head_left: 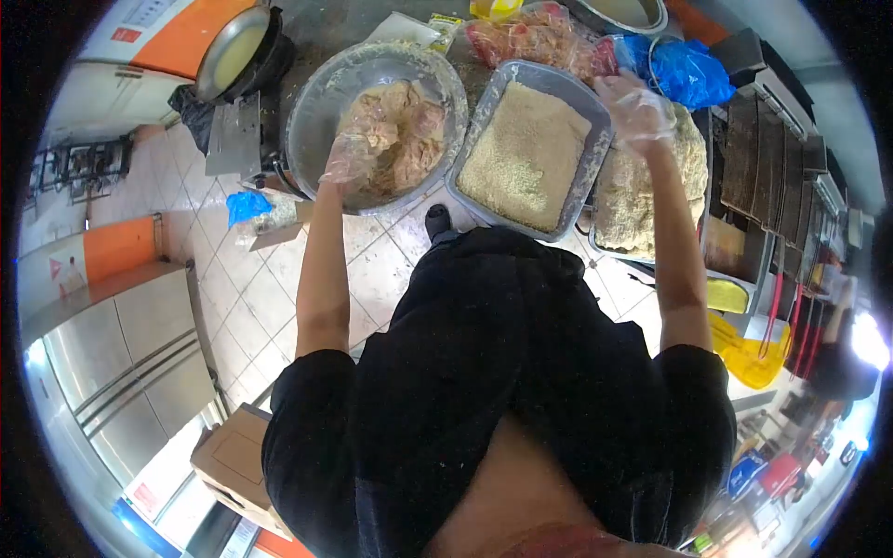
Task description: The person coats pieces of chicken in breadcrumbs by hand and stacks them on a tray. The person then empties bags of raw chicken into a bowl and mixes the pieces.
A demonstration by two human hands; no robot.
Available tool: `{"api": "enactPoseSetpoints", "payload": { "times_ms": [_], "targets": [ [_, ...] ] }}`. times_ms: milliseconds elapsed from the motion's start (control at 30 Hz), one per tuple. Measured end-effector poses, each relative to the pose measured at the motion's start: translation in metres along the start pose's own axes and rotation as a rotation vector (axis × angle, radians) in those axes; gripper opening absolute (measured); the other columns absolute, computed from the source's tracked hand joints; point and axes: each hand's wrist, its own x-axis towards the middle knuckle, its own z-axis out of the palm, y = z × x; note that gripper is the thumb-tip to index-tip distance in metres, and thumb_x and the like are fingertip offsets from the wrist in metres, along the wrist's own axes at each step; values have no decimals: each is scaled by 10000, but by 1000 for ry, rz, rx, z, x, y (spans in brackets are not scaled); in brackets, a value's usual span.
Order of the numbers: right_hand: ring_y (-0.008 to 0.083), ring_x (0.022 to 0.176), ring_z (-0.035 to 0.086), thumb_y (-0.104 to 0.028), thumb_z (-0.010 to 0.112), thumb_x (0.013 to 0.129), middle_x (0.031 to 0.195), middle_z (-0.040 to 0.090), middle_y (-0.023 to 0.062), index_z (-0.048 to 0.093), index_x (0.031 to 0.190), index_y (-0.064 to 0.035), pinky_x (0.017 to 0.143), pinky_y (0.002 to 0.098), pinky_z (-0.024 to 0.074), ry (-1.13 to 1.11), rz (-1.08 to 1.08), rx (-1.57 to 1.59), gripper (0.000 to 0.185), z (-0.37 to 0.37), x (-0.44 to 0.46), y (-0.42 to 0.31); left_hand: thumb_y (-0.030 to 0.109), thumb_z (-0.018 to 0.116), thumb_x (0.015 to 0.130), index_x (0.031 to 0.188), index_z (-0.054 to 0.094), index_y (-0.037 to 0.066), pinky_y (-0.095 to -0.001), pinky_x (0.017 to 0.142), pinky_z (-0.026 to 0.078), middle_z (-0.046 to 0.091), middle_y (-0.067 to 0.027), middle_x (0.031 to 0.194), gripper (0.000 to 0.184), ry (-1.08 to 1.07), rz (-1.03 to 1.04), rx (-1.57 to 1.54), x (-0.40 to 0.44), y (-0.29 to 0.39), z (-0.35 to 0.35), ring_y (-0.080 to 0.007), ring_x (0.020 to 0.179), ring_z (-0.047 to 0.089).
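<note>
My left hand [350, 156], in a clear plastic glove, is at the left inside of a large round bowl [307, 112], against a piece of raw meat [370, 128]; its fingertips are hard to make out. More coated meat [417, 160] lies in the bowl. My gloved right hand [635, 112] is above the right rim of a grey rectangular tub [600, 126] of pale crumbs [526, 153], fingers apart, with nothing seen in it. Under and beside it, a tray holds breaded pieces [642, 200].
Behind the tub lie clear bags of reddish meat [544, 42] and a blue plastic bag [693, 74]. A metal pot [623, 11] stands at the back, a dark pan [242, 56] at the back left. Dark racks [772, 158] stand on the right.
</note>
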Motion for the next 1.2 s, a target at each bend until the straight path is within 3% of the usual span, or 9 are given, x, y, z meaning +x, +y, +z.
{"api": "enactPoseSetpoints", "payload": {
  "times_ms": [100,167,267,333,400,500,700,833,1200],
  "targets": [
    [295,1211,510,-142,611,811,1242,569,140,476,1346,-152,1026,356,414,-240,-325,12,552,1,12,-54,180,490,926,1149,571,37,-316,807,510,629,-109,966,277,-29,70,366,12,-40,3,-219,917,619],
    [355,1202,504,-277,689,767,1245,549,202,427,1381,-122,1008,362,422,-409,-64,904,685,4,6,-91,177,485,925,1151,572,47,-336,809,509,635,-120,983,275,-15,126,576,14,-38,2,-246,925,623],
    [381,1218,483,-378,742,703,1320,477,230,398,1400,-133,992,421,423,-725,-145,550,815,-6,2,-141,168,470,920,1155,574,79,-396,815,506,651,-154,1035,272,37,287,1203,14,-30,-1,-327,949,635],
    [405,1242,454,-374,766,657,1388,385,257,363,1419,-144,971,489,423,-356,-29,268,892,27,-12,-172,165,465,919,1157,574,90,-416,817,506,656,-166,1053,272,62,335,1414,11,0,8,-354,956,639],
    [411,1252,441,-340,762,657,1411,348,259,350,1424,-149,959,503,427,-484,15,344,891,17,3,-172,232,497,893,1125,622,87,-427,899,471,630,-202,1127,300,-51,-134,1299,0,64,36,-373,1078,589],
    [421,1266,424,-292,758,664,1429,315,264,344,1423,-154,948,517,432,-661,71,449,876,28,14,-172,332,531,860,1087,657,64,-438,899,471,633,-199,1127,374,-146,-189,1202,29,-10,32,-365,1074,595],
    [368,1203,506,-239,736,697,1383,409,228,405,1373,-131,933,459,461,-636,120,527,760,86,21,-166,366,565,859,1141,636,24,-377,885,479,653,-165,1124,449,-294,-527,1103,25,78,55,-303,1052,618],
    [361,993,614,-243,704,749,1049,646,226,506,1302,-73,864,409,484,-148,53,729,612,157,-2,-149,305,566,872,1175,613,26,-349,886,475,643,-127,1132,414,-199,-409,900,29,42,36,-262,1038,604],
    [189,757,614,-189,748,735,921,675,121,579,1216,-12,735,349,486,-263,314,1084,540,139,-21,-128,138,569,910,1270,550,33,-269,887,465,618,-24,1155,375,23,-205,-158,43,10,32,-149,1000,567]
  ]
}}
